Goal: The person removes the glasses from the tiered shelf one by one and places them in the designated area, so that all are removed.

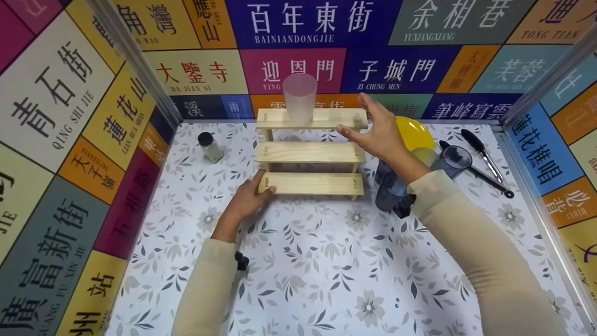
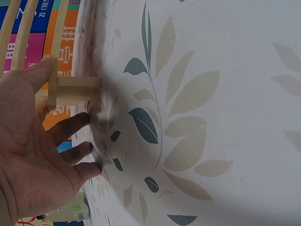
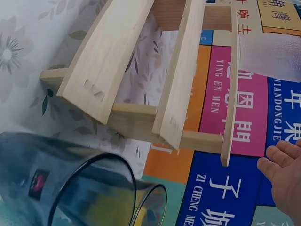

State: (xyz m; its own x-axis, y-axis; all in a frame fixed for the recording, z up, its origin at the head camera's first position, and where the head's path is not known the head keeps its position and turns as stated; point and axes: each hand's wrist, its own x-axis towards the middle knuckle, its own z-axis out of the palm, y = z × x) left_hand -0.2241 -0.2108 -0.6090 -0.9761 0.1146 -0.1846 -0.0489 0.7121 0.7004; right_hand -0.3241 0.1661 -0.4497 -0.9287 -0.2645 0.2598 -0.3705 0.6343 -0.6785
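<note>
A three-tier wooden rack (image 1: 310, 183) stands in the middle of the table, its tiers rising toward the back wall. On its top tier a frosted clear cup (image 1: 299, 99) stands upright. My left hand (image 1: 246, 198) grips the left end of the lowest tier. Seen from the left wrist, the thumb (image 2: 40, 73) lies on the board's end, with the index finger partly hidden behind it and the other fingers spread. By the right end of the top tier is my right hand (image 1: 385, 128), thumb and fingers spread apart, holding nothing. The right wrist view shows its fingers (image 3: 277, 157) beyond the tier's end.
Right of the rack are blue-tinted cups (image 1: 391, 191), a yellow plate (image 1: 415, 133), a long-handled dark utensil with a round head (image 1: 457, 157) and black-tipped tongs (image 1: 482, 151). A small black-capped jar (image 1: 212, 148) stands at left. Sign-covered walls (image 1: 289, 70) close in the back and sides.
</note>
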